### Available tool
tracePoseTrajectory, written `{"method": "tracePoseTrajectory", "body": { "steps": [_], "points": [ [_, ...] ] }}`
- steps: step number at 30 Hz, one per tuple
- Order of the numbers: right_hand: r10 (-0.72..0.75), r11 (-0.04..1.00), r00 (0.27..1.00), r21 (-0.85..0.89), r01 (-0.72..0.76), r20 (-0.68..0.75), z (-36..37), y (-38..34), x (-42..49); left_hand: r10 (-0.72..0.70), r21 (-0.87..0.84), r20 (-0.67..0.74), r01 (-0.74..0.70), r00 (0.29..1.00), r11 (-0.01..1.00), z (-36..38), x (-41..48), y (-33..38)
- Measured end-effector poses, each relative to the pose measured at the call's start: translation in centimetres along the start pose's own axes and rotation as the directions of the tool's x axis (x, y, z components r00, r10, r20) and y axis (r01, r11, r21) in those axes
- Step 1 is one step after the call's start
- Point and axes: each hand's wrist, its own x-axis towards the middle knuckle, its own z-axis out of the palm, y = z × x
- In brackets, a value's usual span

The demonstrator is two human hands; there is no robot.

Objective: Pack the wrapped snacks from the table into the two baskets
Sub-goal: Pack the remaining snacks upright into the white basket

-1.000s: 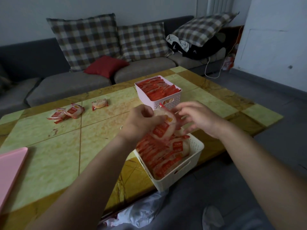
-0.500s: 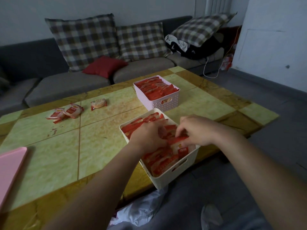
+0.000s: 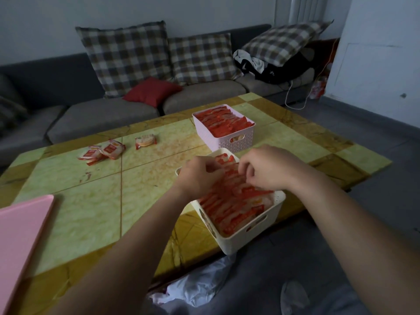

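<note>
Nearly packed, only a few stragglers to go

The desk (image 3: pixel 91 212) carries a pink basket (image 3: pixel 205 135) that looks full and a white basket (image 3: pixel 250 237) at the near edge that's close to full. My left hand (image 3: pixel 197 178) and right hand (image 3: pixel 268 169) are both curled down into its packets (image 3: pixel 229 205), can't tell if they grip one. A few loose snacks (image 3: pixel 104 151) lie well off to the left.
</note>
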Motion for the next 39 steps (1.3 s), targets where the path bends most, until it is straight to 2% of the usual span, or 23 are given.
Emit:
{"method": "tracePoseTrajectory", "body": {
  "steps": [3, 7, 11, 16, 19, 24, 27, 29, 31, 34, 37, 39],
  "points": [
    [-0.065, 0.993, 0.994, 0.088, 0.073, -0.087, -0.7, -3.7, 1.8, -0.075, -0.082, -0.015, 0.074, 0.997, 0.994, -3.1, -0.9, -1.7],
    [-0.165, 0.961, 0.985, 0.215, 0.174, -0.059, -0.1, -9.8, 7.1, -0.192, -0.046, -0.029, 0.191, 0.981, 0.980, -7.4, -1.3, -5.3],
    [-0.184, 0.927, 0.983, 0.327, 0.182, -0.026, 1.8, -14.6, 13.8, -0.318, -0.029, -0.040, 0.317, 0.947, 0.948, -11.0, -0.5, -10.1],
    [-0.142, 0.970, 0.980, 0.215, 0.110, 0.141, 5.0, -18.3, 22.6, -0.416, 0.182, -0.066, 0.420, 0.907, 0.889, -14.1, 2.8, -17.2],
    [-0.096, 0.985, 0.968, 0.164, 0.058, 0.233, 6.6, -19.4, 27.4, -0.458, 0.243, -0.136, 0.478, 0.878, 0.844, -15.3, 5.3, -21.0],
    [-0.018, 1.000, 0.979, -0.018, 0.022, 0.205, 10.6, -20.4, 37.6, -0.555, 0.156, -0.373, 0.640, 0.743, 0.752, -18.1, 10.8, -29.6],
    [0.081, 0.993, 0.976, -0.105, -0.061, 0.204, 13.2, -21.0, 43.2, -0.643, 0.076, -0.407, 0.726, 0.648, 0.684, -20.1, 13.7, -33.8],
    [0.093, 0.992, 0.965, -0.108, -0.068, 0.246, 14.6, -21.5, 45.8, -0.712, 0.060, -0.359, 0.777, 0.603, 0.627, -20.7, 15.3, -36.1],
    [0.080, 0.991, 0.967, -0.126, -0.050, 0.243, 15.9, -22.1, 47.4, -0.749, 0.063, -0.264, 0.786, 0.608, 0.615, -20.7, 16.7, -38.5],
    [0.070, 0.986, 0.990, -0.160, -0.050, 0.121, 17.2, -22.9, 48.1, -0.726, 0.189, -0.140, 0.738, 0.674, 0.648, -19.7, 17.6, -41.2],
    [0.170, 0.985, 0.985, -0.030, -0.169, 0.031, 17.8, -23.5, 47.2, -0.686, 0.133, -0.247, 0.725, 0.685, 0.676, -19.2, 16.3, -40.6],
    [0.265, 0.956, 0.964, 0.129, -0.265, 0.014, 18.3, -23.4, 46.6, -0.688, 0.047, -0.236, 0.715, 0.686, 0.697, -19.4, 15.2, -39.7]
  ]
}}
